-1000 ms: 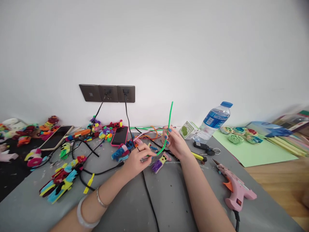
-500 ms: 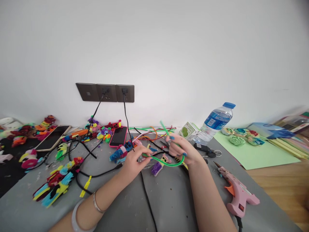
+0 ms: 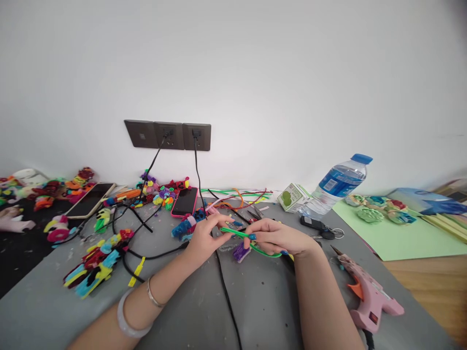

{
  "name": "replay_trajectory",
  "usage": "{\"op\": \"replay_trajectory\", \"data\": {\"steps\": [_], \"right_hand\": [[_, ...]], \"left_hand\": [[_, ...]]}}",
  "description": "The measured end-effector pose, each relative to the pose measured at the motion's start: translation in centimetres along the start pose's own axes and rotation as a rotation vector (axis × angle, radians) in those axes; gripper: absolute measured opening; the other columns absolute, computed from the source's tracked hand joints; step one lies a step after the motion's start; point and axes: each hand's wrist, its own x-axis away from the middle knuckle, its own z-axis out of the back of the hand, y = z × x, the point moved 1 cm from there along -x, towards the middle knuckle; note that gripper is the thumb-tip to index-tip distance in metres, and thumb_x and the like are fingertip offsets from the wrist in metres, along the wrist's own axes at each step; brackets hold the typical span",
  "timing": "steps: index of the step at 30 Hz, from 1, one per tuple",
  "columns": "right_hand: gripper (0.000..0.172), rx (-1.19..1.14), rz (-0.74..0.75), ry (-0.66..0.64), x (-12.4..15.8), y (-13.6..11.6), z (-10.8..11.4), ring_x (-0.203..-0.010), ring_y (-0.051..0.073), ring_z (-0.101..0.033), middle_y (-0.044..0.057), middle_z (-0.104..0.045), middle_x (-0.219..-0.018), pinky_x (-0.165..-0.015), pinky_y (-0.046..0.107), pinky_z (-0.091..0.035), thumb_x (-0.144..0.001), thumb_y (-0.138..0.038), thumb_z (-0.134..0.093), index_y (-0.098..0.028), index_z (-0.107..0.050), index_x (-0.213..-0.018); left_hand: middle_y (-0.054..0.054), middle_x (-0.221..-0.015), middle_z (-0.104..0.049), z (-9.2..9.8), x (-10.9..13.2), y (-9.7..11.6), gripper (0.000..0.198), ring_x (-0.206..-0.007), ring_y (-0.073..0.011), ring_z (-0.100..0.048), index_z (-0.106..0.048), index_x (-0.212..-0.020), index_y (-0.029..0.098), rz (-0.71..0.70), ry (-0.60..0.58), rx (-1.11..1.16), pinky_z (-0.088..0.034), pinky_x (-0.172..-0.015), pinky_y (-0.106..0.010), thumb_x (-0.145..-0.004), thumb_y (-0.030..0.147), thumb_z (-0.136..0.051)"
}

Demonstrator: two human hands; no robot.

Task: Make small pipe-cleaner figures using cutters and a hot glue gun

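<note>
A bright green pipe cleaner (image 3: 265, 253) is bent into a loop between my hands, above the middle of the table. My left hand (image 3: 206, 241) pinches it near its ends between thumb and fingertips. From the right, my right hand (image 3: 277, 237) grips the same pipe cleaner, thumb and index finger pressed together on it. Just below the loop lies a small purple pipe-cleaner figure (image 3: 241, 253), partly hidden by my right hand. Behind my left hand rests a blue fuzzy figure (image 3: 182, 227).
A pink glue gun (image 3: 375, 291) and car keys (image 3: 327, 232) lie on the right. Behind them stand a tilted water bottle (image 3: 337, 187) and a small carton (image 3: 292, 198). Pipe-cleaner figures (image 3: 97, 267), black cables (image 3: 226, 291) and a pink-edged phone (image 3: 184, 201) cover the left and middle.
My right hand has come down and left, bringing the pipe cleaner's raised free end over to my left fingertips. The loop has closed up. The whole view has shifted slightly.
</note>
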Motion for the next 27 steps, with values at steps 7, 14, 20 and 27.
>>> {"op": "replay_trajectory", "data": {"steps": [7,14,20,27], "right_hand": [[0.022,0.008,-0.011,-0.013,-0.3,0.0,-0.2,-0.033,0.003,-0.024,-0.01,-0.039,-0.041,-0.037,0.017,-0.021,-0.092,-0.027,-0.054,-0.009,-0.067,-0.09],[0.019,-0.013,-0.027,-0.004,-0.2,0.1,-0.2,-0.033,0.003,-0.023,-0.011,-0.037,-0.04,-0.037,0.017,-0.019,-0.091,-0.023,-0.053,-0.01,-0.066,-0.089],[0.028,0.055,0.019,0.026,0.0,0.0,0.0,-0.034,0.004,-0.022,-0.01,-0.037,-0.039,-0.038,0.019,-0.019,-0.093,-0.034,-0.054,-0.01,-0.067,-0.086],[0.041,-0.221,0.336,0.362,-1.3,0.2,0.8,-0.055,0.013,-0.043,0.002,-0.055,-0.074,-0.04,0.023,-0.035,-0.084,-0.06,-0.057,-0.021,-0.062,-0.097]], "left_hand": [[-0.003,-0.077,-0.064,0.1,-0.1,0.4,0.007,-0.071,-0.0126,-0.062,-0.068,-0.09,0.017,-0.116,-0.001,0.011,-0.05,-0.066,-0.023,-0.084,0.02,-0.068],[-0.005,-0.083,-0.066,0.1,0.0,0.1,0.012,-0.075,-0.0136,-0.062,-0.072,-0.096,0.018,-0.146,-0.006,0.058,-0.052,-0.068,-0.025,-0.084,0.021,-0.067],[-0.006,-0.08,-0.068,0.3,-0.1,0.1,0.01,-0.069,-0.0133,-0.062,-0.075,-0.088,0.018,-0.116,0.002,0.148,-0.049,-0.06,-0.024,-0.084,0.025,-0.068],[-0.003,-0.074,-0.063,0.3,-0.6,-0.5,0.019,-0.073,-0.0149,-0.057,-0.069,-0.079,0.017,0.18,0.232,0.316,-0.045,-0.066,-0.026,-0.085,0.035,-0.065]]}}
